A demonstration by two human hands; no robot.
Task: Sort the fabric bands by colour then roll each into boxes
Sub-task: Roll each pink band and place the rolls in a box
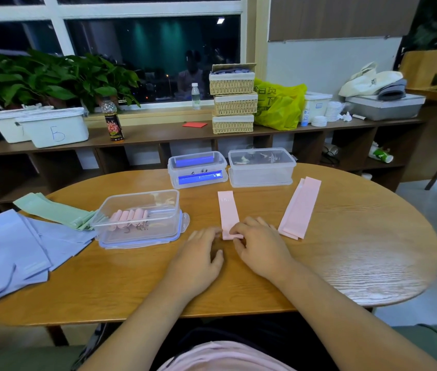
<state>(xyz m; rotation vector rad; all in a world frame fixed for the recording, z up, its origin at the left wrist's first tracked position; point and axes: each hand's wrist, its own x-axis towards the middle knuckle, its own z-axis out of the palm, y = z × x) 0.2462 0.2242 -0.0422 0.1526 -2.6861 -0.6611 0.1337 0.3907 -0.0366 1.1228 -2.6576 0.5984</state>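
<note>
A pink fabric band [228, 210] lies flat on the wooden table [346, 263], its near end folded over into the start of a roll. My right hand [258, 245] pinches that rolled end. My left hand [202, 250] touches the same end from the left with its fingertips. A small stack of pink bands [301, 207] lies to the right. An open clear box [138, 218] to the left holds several rolled pink bands [129, 218]. Green bands [54, 210] and lilac bands [16, 250] lie at the far left.
Two lidded clear boxes stand at the table's far edge, one with blue clips [197, 168], one plain [261, 167]. Behind is a shelf with white bins [54, 129], a bottle [112, 121], wicker baskets [233, 103] and a yellow bag [279, 105].
</note>
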